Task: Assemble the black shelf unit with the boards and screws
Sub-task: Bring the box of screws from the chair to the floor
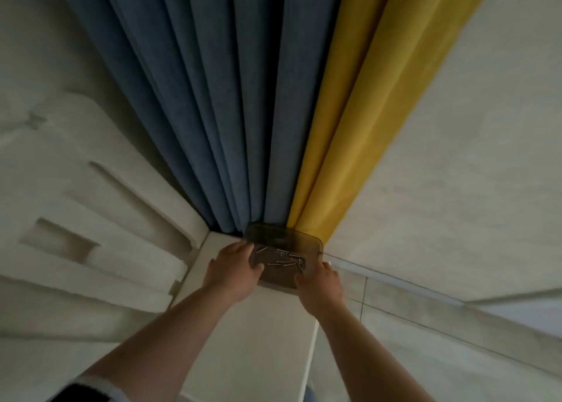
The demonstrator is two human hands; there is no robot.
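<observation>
Smoky see-through plastic tray [310, 243] at lower centre, shiny metal screws [286, 261] inside; matt woven cloth curtains [231, 97] above.

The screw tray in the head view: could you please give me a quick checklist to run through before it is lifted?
1. Left hand on the tray, fingers at its left edge: ok.
2. Right hand on the tray's near right corner: ok.
3. Screws lying loose inside the tray, none seen outside it: ok.
4. Tray level: cannot tell.
5. Far edge free of the blue curtain and yellow curtain: not ok, it sits right at their hems.
6. Shelf boards within reach: cannot tell, none in view.
</observation>
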